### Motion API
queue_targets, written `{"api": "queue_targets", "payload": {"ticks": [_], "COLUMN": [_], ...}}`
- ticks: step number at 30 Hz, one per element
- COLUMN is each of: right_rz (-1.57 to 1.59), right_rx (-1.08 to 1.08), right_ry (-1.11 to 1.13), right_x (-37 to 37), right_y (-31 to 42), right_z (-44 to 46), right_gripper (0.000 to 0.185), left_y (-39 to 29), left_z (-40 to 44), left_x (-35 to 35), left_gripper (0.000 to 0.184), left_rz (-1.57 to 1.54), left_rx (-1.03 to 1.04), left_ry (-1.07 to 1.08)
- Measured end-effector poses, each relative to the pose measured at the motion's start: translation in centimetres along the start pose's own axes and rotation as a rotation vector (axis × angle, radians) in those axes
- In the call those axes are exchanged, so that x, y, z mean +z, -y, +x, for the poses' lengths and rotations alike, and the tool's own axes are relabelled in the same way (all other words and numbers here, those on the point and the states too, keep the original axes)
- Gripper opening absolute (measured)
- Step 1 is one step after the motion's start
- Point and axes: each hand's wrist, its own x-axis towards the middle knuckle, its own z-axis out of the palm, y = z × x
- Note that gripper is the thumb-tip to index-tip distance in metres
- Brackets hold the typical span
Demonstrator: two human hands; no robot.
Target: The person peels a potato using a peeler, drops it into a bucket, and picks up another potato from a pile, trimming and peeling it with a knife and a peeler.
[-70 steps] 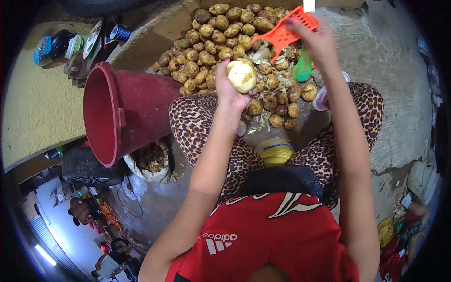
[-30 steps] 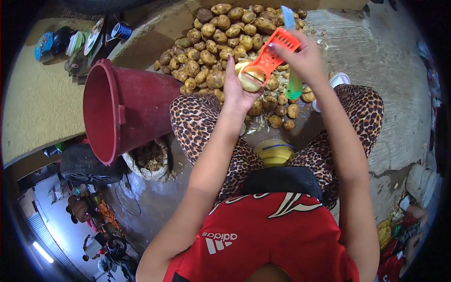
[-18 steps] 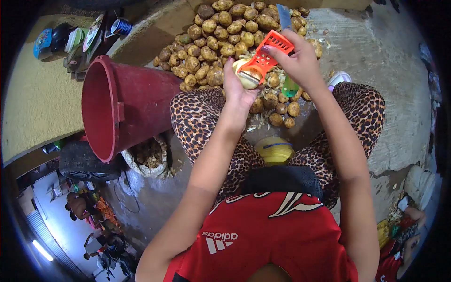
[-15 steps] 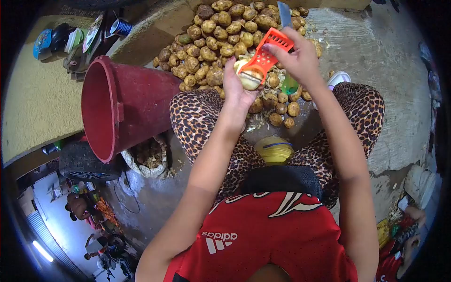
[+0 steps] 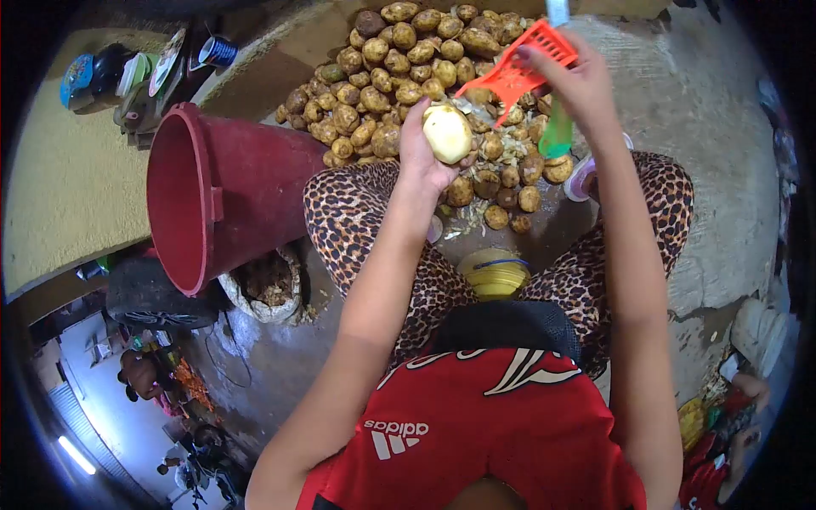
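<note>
A pale, peeled potato (image 5: pixel 447 134) rests in my left hand (image 5: pixel 420 153), whose fingers curl round its side and underneath. My right hand (image 5: pixel 582 85) grips an orange peeler (image 5: pixel 520 75) up and to the right of the potato, apart from it. A knife is held in the same hand: its green handle (image 5: pixel 557 134) sticks out below the fingers and its blade (image 5: pixel 558 12) above them. Behind both hands lies a heap of unpeeled brown potatoes (image 5: pixel 374 81), with pale peelings (image 5: pixel 510 140) scattered on its near right side.
A large dark red bucket (image 5: pixel 255 187) lies tilted at the left, its mouth facing left. Beside it stands a white sack (image 5: pixel 293 293) with brown contents. A yellow container (image 5: pixel 493 276) sits between my legs. Other people (image 5: pixel 140 374) are at the lower left and lower right.
My right hand has drawn the peeler off the potato, up and to the right, with the knife still in it. The potato stays in my left hand, now fully in sight.
</note>
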Motion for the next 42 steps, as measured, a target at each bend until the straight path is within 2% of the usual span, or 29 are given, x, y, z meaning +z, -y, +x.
{"api": "queue_targets", "payload": {"ticks": [4,5,8,9,12,13,16,19,23,24,25,29,32,33,36,40,41,42], "right_rz": [0.121,0.079,-0.049,-0.052,-0.126,-0.007,-0.014,-0.035,-0.09,-0.073,0.03,0.014,-0.163,-0.099,0.093,-0.097,-0.329,-0.384], "right_rx": [0.152,0.15,0.149,0.14,-0.043,-0.038,0.133,0.151,0.063,0.057,0.068,0.199,0.094,0.106,0.149,0.137,0.036,0.033], "right_ry": [0.181,0.204,0.265,0.193,-0.081,-0.035,0.103,0.136,0.026,-0.007,0.04,0.298,0.049,0.023,-0.058,-0.122,-0.135,-0.151], "right_x": [1.2,1.4,1.9,1.6,-2.0,-2.6,0.5,1.7,-2.4,-2.6,-2.3,1.2,-0.5,-1.3,-3.7,-3.1,-3.0,-2.9], "right_y": [0.0,0.3,0.9,1.0,-0.2,0.0,2.2,1.0,-1.0,-0.2,0.2,1.2,-0.2,-0.5,-1.2,-1.6,-1.4,-1.0], "right_z": [-0.7,-0.8,-1.3,-0.8,2.3,2.6,0.0,-0.6,2.4,2.7,2.3,-0.2,1.2,1.7,2.5,2.0,1.7,1.4], "right_gripper": [0.025,0.026,0.027,0.028,0.028,0.03,0.03,0.03,0.029,0.029,0.027,0.029,0.028,0.027,0.025,0.026,0.026,0.026], "left_y": [0.0,0.0,0.1,-0.1,-0.3,-0.5,-0.2,0.0,-0.8,-0.7,-0.5,-0.5,-0.5,-0.5,-0.7,-0.5,-0.5,-0.4], "left_z": [-0.9,-1.1,-1.5,-1.1,0.0,-0.3,-1.2,-1.6,-1.1,-0.9,-0.4,-1.6,-1.1,-0.5,-0.6,-0.8,-0.7,-0.6], "left_x": [0.9,1.5,1.9,1.0,-0.8,-0.8,1.2,2.3,0.5,0.2,-0.1,2.4,0.8,-0.2,-0.1,0.8,0.7,0.6], "left_gripper": [0.037,0.037,0.041,0.04,0.04,0.037,0.031,0.03,0.03,0.032,0.033,0.037,0.038,0.043,0.045,0.055,0.059,0.064], "left_rz": [0.008,-0.023,0.028,0.045,0.082,0.133,0.068,0.111,0.231,0.237,0.239,0.182,0.22,0.271,0.242,0.261,0.277,0.292], "left_rx": [-0.056,-0.053,-0.047,-0.115,-0.121,-0.121,0.033,0.071,0.001,0.021,0.038,0.024,-0.004,0.005,0.005,0.097,0.116,0.134], "left_ry": [0.012,-0.023,0.097,0.171,0.228,0.272,0.137,0.072,0.314,0.294,0.275,0.058,0.238,0.308,0.328,0.172,0.136,0.1]}}
